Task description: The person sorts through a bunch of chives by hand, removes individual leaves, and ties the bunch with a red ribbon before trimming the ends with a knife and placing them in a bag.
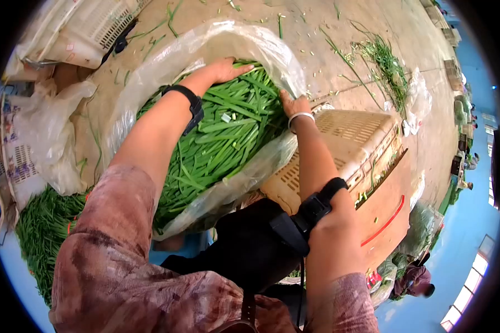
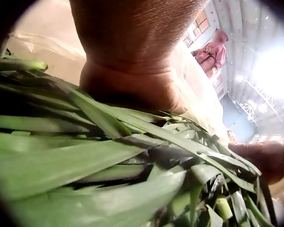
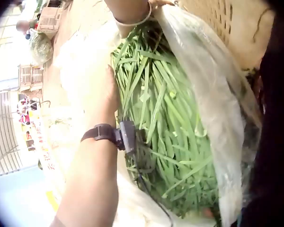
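Cut green stalks and leaves [image 1: 222, 139] fill a clear plastic bag [image 1: 205, 41], its mouth wide around them. My left hand [image 1: 226, 70] lies on the far edge of the greens, fingers extended toward the right. At the bag's right side my right hand [image 1: 294, 105] touches the border of the greens, its fingers partly hidden by leaves and plastic. The left wrist view has the heel of the left hand [image 2: 132, 87] against long leaves [image 2: 85, 161]. In the right wrist view the left hand [image 3: 104, 92] lies along the greens [image 3: 165, 113].
A beige plastic crate [image 1: 353, 125] stands right of the bag, a cardboard sheet [image 1: 386, 222] beside it. White crates [image 1: 75, 44] are at upper left, a pile of greens [image 1: 41, 238] at lower left. Scattered greens [image 1: 386, 64] lie on the floor; a person [image 1: 414, 280] is at lower right.
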The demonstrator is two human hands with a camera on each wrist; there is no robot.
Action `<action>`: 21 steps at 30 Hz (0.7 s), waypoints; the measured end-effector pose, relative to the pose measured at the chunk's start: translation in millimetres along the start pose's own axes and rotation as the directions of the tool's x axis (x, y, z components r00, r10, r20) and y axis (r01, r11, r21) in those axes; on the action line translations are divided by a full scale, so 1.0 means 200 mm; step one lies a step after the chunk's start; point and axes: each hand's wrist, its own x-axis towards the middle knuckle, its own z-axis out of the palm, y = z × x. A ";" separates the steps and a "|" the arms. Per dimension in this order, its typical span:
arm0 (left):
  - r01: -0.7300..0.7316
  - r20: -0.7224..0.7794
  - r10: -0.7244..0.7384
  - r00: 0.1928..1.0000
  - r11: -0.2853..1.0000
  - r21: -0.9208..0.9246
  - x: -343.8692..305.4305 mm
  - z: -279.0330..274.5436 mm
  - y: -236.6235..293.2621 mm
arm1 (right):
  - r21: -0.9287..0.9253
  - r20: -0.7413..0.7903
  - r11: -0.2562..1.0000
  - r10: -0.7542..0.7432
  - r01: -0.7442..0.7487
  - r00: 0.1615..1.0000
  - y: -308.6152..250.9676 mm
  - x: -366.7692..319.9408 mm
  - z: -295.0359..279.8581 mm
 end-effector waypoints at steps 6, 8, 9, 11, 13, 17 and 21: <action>0.090 0.041 -0.088 0.995 0.993 -0.074 -0.03 -0.06 -0.02 | -0.140 0.185 0.990 0.017 0.010 0.983 -0.07 -0.02 -0.06; 0.028 0.060 -0.023 0.998 0.995 -0.091 -0.07 -0.04 -0.08 | -0.140 0.218 0.989 -0.006 0.038 0.976 -0.16 -0.12 -0.09; -0.041 0.077 0.049 0.996 0.994 -0.104 -0.11 -0.04 -0.12 | -0.134 0.243 0.989 -0.029 0.064 0.969 -0.19 -0.17 -0.08; -0.057 0.047 0.059 0.997 0.997 -0.052 -0.32 -0.04 -0.16 | -0.165 0.258 0.978 -0.078 0.124 0.963 -0.17 -0.21 -0.04; -0.010 0.004 0.010 1.000 1.000 -0.012 -0.56 -0.02 -0.24 | -0.220 0.368 0.963 -0.068 0.158 0.927 -0.27 -0.32 -0.10; -0.007 0.029 0.007 1.000 1.000 -0.010 -0.75 -0.04 -0.26 | -0.167 0.408 0.946 -0.189 0.277 0.893 -0.22 -0.40 -0.06; -0.012 0.085 0.008 0.996 0.999 0.040 -0.61 -0.11 -0.17 | -0.329 0.453 0.918 -0.050 0.220 0.890 -0.19 -0.28 -0.14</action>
